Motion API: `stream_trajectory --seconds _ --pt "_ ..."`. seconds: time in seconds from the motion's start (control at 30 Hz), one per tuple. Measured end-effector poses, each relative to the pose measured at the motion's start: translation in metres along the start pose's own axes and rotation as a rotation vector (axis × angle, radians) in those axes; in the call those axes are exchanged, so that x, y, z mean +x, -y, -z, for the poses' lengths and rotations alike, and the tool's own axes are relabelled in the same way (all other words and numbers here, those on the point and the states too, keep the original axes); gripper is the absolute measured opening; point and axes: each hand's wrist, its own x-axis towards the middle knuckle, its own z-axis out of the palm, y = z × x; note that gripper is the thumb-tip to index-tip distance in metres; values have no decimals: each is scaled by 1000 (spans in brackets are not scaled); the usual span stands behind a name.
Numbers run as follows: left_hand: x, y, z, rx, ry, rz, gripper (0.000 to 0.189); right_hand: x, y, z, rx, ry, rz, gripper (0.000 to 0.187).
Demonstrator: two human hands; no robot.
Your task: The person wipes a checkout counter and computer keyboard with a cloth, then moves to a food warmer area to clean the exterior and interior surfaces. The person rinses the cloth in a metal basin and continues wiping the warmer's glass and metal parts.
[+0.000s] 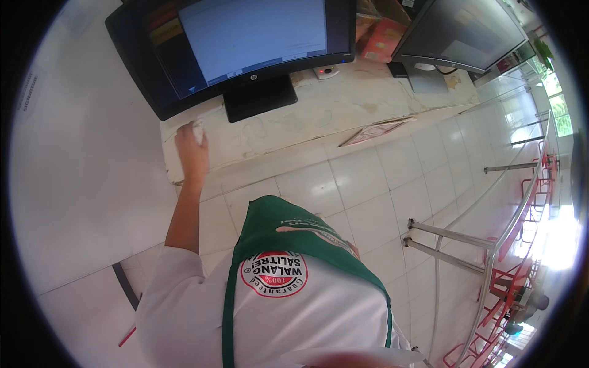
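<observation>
My left hand [191, 147] is closed around a crumpled white tissue or cloth [198, 130] at the left end of a worn white counter [313, 117]. It appears to rest on the countertop, just left of the black stand [261, 99] of an HP monitor [257, 41], whose screen is lit. My right hand is out of view. Below the counter, a green apron [276, 221] covers the front of my white shirt [303, 322], which bears a round printed emblem.
A small white device with a red light [327, 71] and a red package [383, 39] sit behind the counter's middle. A second monitor [464, 32] stands right. Metal railings [460, 234] rise from the tiled floor [363, 184]; red chairs [506, 276] and people lie beyond. A white wall [92, 161] borders the left.
</observation>
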Motion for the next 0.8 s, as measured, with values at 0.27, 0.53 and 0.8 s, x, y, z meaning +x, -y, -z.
stream_trajectory --seconds 0.27,0.53,0.8 --pt "26 -117 -87 -66 -13 -249 45 -4 24 12 -67 -63 -107 25" --pt "52 -187 -147 -134 128 -530 36 -26 18 -7 -3 -110 -145 27" --pt "5 -169 -107 -271 224 -565 44 -68 -31 -34 93 -160 -415 32"
